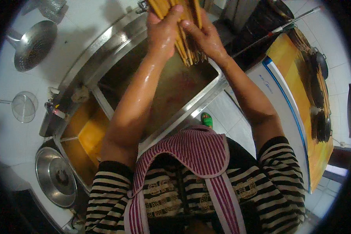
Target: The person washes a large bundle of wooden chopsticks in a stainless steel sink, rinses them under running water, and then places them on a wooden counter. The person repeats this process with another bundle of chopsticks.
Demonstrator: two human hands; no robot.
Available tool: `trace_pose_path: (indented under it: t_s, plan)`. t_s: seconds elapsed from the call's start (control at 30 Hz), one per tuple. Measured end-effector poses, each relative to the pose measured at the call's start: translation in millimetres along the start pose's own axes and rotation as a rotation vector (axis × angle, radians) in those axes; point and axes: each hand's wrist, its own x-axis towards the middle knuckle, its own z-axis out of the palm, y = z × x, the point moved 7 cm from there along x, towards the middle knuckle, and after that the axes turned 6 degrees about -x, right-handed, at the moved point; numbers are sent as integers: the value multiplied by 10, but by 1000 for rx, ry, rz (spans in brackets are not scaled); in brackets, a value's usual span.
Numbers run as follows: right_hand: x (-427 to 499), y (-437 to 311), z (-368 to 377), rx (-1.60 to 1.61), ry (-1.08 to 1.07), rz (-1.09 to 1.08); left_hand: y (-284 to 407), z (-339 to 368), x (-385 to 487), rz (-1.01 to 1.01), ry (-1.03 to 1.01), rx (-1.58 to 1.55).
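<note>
A bundle of long wooden chopsticks (188, 57) is gripped between my two wet hands at the top of the view. My left hand (163, 33) holds its left side, thumb laid along the sticks. My right hand (206, 36) wraps the right side, its thumb close to the other. The upper ends of the bundle run out of the picture. Below the hands lies a stainless steel sink (197, 106), which holds murky brownish water (178, 84). The lower stick tips point down over this water, apparently above its surface.
At left, a smaller orange-tinted compartment (90, 137) adjoins the sink, beside a steel bowl (54, 175). A perforated ladle (36, 46) and wire strainer (23, 106) are beyond. At right, a white freezer (266, 84) stands by a wooden board (298, 96) bearing dark pans (321, 125). A pole (301, 19) slants behind.
</note>
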Motion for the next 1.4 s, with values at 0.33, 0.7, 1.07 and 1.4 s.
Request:
trace_pose_path:
  t_s: [0.33,0.7,1.07,1.4]
  plan:
    - [-793,806,-1242,-163,303,100,-1299,819,-255,-38,-132,109]
    - [-1157,1042,-1454,50,262,275,-1685,1021,-570,-284,-6,264]
    - [-1214,918,-1518,-185,461,173,-1643,1113,-541,-260,-94,313]
    - [-1669,1468,-1477,-262,685,237,-2310,813,-665,-369,-301,101]
